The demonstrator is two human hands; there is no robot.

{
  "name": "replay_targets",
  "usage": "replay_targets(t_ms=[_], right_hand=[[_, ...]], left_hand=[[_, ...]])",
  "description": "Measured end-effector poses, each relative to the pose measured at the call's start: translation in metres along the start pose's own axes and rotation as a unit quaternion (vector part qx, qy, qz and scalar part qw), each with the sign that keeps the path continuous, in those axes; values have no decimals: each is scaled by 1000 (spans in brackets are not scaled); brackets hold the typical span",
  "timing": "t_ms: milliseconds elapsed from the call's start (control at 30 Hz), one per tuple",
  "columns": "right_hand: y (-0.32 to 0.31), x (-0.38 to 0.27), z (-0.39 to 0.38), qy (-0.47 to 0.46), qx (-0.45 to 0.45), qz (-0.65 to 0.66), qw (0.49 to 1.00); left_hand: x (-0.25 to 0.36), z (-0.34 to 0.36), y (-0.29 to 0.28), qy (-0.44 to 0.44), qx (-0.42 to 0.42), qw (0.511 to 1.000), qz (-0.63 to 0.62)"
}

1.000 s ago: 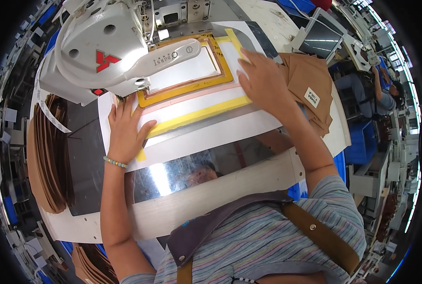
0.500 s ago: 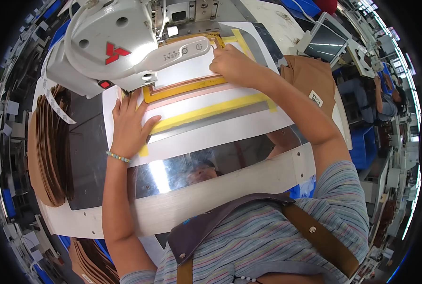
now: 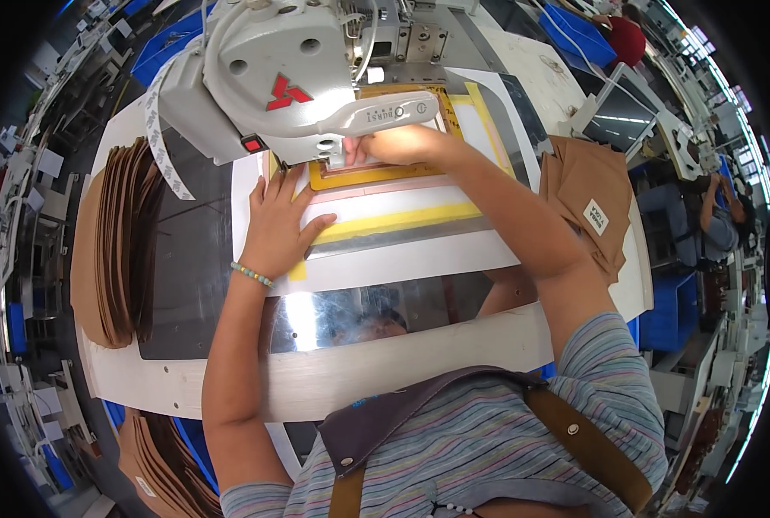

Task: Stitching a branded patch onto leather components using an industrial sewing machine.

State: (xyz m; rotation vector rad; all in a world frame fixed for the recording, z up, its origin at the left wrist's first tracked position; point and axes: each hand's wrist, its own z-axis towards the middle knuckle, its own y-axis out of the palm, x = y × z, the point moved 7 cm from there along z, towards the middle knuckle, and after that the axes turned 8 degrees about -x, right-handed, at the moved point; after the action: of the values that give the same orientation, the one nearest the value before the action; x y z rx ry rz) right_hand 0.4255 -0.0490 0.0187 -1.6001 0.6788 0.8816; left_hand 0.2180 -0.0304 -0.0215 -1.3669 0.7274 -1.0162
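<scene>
My left hand (image 3: pixel 277 226) rests spread on a white sheet (image 3: pixel 376 266) with yellow tape strips (image 3: pixel 394 222), its fingertips beside a yellow frame (image 3: pixel 337 180) at the lower left of a grey sewing machine head (image 3: pixel 264 65). My right hand (image 3: pixel 398 144) reaches into that frame from the right, just below the machine's long white arm (image 3: pixel 376 112). Its fingers curl close to the metal fitting (image 3: pixel 333 151) under the head; what they hold, if anything, is partly hidden and too small to make out.
A polished metal plate (image 3: pixel 437 306) lies below the sheet. Brown stacked pieces (image 3: pixel 100 242) stand at left, brown panels (image 3: pixel 575 194) at right. A screen (image 3: pixel 618 112), blue bins (image 3: pixel 674 306) and two other people (image 3: pixel 627 39) (image 3: pixel 709 220) are beyond.
My right hand has moved leftward from the tape at the frame's right side to beneath the white arm, fingers curling. My left hand stays spread on the sheet. The view has shifted slightly.
</scene>
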Motion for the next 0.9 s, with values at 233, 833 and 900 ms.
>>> replay_targets(t_ms=[233, 833, 900], right_hand=[[19, -6, 4, 51, 25, -203, 978], [17, -27, -101, -215, 223, -205, 928], [16, -20, -108, -205, 219, -211, 930]], left_hand=[[-3, -7, -7, -15, -5, 1000, -17], [-308, -199, -178, -407, 246, 867, 146], [-320, -202, -167, -408, 222, 877, 119]])
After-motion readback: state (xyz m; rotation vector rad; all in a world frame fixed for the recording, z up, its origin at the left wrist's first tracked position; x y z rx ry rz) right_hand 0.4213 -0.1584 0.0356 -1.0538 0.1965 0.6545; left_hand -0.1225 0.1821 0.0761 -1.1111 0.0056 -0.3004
